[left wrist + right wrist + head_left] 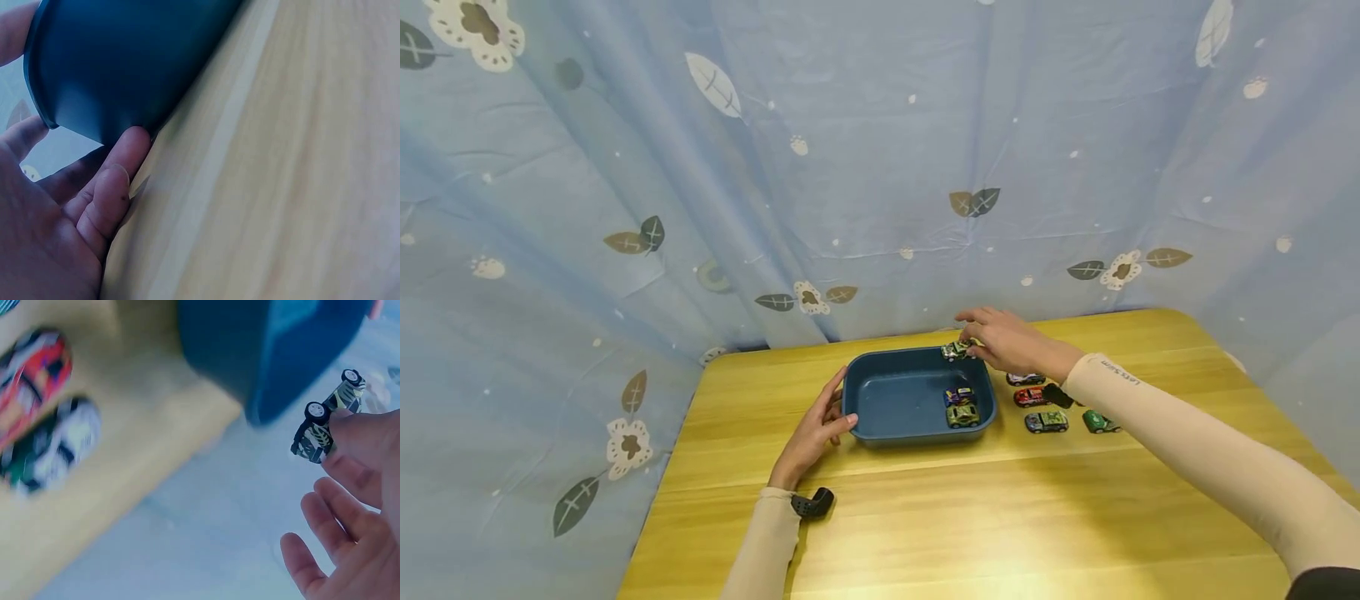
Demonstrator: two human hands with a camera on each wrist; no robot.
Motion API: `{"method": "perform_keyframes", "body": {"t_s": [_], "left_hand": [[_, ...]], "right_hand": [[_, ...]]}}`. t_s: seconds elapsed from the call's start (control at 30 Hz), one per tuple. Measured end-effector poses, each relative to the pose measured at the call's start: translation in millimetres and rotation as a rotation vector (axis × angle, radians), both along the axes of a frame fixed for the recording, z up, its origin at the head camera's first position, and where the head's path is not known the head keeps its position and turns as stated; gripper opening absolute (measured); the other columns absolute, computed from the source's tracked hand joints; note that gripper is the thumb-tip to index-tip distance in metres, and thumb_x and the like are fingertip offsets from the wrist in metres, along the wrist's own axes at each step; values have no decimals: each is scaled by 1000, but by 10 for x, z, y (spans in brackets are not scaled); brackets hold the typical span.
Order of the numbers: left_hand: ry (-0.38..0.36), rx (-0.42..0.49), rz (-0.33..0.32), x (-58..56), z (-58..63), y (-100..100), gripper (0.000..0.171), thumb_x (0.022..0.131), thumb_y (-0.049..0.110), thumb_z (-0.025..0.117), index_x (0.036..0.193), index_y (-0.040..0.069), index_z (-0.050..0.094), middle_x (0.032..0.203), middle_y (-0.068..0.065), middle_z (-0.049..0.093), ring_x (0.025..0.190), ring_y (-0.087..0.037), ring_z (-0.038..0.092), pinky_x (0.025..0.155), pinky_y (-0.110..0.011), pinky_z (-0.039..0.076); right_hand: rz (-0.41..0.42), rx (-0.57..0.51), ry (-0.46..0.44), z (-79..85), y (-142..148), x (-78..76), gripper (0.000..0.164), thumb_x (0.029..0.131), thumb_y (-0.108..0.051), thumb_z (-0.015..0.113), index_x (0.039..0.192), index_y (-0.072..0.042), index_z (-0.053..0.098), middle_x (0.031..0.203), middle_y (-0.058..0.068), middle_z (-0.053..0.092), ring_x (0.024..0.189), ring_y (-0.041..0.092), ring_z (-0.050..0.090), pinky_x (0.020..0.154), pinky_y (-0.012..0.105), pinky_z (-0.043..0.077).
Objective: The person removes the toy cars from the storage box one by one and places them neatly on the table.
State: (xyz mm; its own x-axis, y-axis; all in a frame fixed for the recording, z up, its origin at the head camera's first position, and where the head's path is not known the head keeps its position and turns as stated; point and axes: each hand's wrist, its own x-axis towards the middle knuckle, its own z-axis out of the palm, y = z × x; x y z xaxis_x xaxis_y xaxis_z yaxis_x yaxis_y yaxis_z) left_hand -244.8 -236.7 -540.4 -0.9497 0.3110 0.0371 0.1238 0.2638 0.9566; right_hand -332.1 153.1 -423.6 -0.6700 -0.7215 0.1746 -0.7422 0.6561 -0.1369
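Here the left hand (pixel 811 433) lies open-fingered against the blue tray's (pixel 880 417) near-left corner, seemingly steadying it, while the right hand (pixel 1011 342) pinches a green toy car (pixel 956 350) over the tray's far rim, above two cars (pixel 961 407) inside

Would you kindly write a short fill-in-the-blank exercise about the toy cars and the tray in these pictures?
1. The right hand pinches a toy car over the tray's ____ rim.
2. The tray is dark ____.
3. Inside the tray lie ____ cars.
4. The left hand touches the tray's ____ side.

Missing words: far; blue; two; left
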Motion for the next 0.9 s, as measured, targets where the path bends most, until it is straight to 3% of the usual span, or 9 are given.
{"method": "perform_keyframes", "body": {"t_s": [0.2, 0.43, 0.53, 0.67, 0.9], "left_hand": [[-13, -1, -2, 7, -2, 35, 81, 106, 18, 64, 171, 37, 20, 168, -17, 37, 89, -22, 56, 67, -33, 50], [-6, -13, 12, 3, 4, -3, 80, 106, 22, 65, 170, 40, 20, 168, -17, 36, 88, -21, 55, 68, -31, 50], [0, -8, 16, 5, 8, -22, 80, 106, 23, 65, 170, 39, 20, 169, -16, 34, 89, -21, 56, 68, -31, 50], [-6, 2, 1, 4, 13, -11, 80, 106, 25, 65, 171, 38, 20, 170, -18, 33, 91, -21, 57, 69, -31, 51], [-5, -10, 6, -3, 10, 9, 79, 106, 21, 64, 171, 37, 21, 168, -19, 35, 90, -22, 57, 70, -31, 51]], "right_hand": [[-9, -19, 44, 286, 366, -1, 20, 101, -11, 72, 118, 1, 74, 148, 27, 57, 124, 43, 62, 102, 58, 51], [-104, 42, 89, 523, 891, -40, 24, 102, -6, 70, 124, 3, 71, 139, 25, 62, 114, 41, 66, 95, 58, 55], [-155, 52, 116, 511, 1123, -81, 25, 101, -6, 71, 123, 3, 71, 126, 22, 68, 106, 40, 68, 90, 57, 56], [-203, 62, 83, 451, 1434, -75, 24, 99, -5, 72, 122, 5, 71, 113, 20, 69, 97, 37, 68, 85, 54, 57], [-217, 116, 46, 317, 1841, 23, 23, 98, -2, 72, 118, 9, 70, 103, 19, 69, 87, 33, 68, 80, 51, 57]]}}
